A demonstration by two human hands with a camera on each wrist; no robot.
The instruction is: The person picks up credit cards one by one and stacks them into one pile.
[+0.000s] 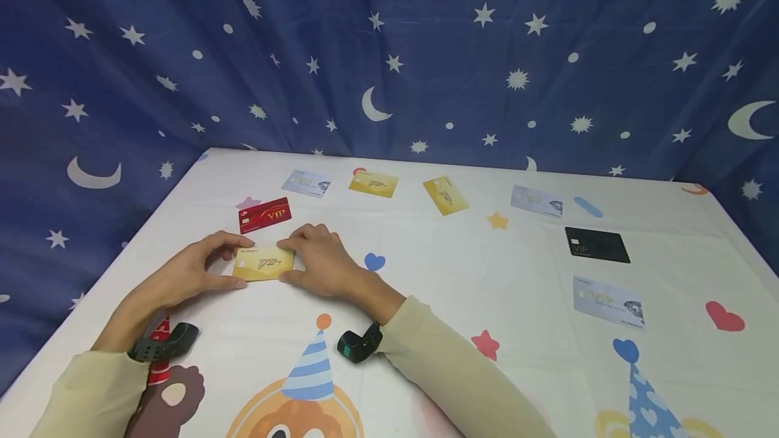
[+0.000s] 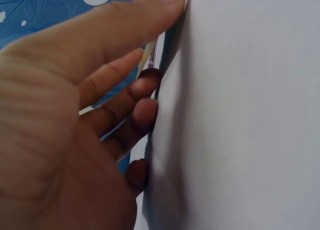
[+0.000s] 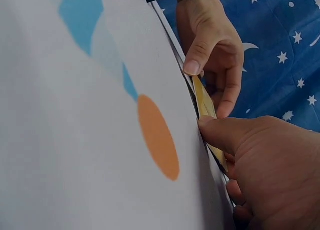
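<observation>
A gold card (image 1: 263, 264) with dark script lettering lies at or just above the white tablecloth, left of the middle. My left hand (image 1: 196, 269) holds its left end between thumb and index finger. At the right end, the thumb and index finger of my right hand (image 1: 321, 261) grip it the same way. The right wrist view shows the gold card (image 3: 204, 101) nearly edge-on between both thumbs. Just beyond it lies a red VIP card (image 1: 265, 215). The left wrist view shows my left hand's curled fingers (image 2: 145, 112) low beside the cloth.
Along the back lie a silver card (image 1: 306, 183), two gold cards (image 1: 374, 184) and another silver card (image 1: 537, 201). To the right are a black VIP card (image 1: 597, 245) and a silver card (image 1: 608, 301). A blue starry curtain (image 1: 438, 53) hangs behind the table.
</observation>
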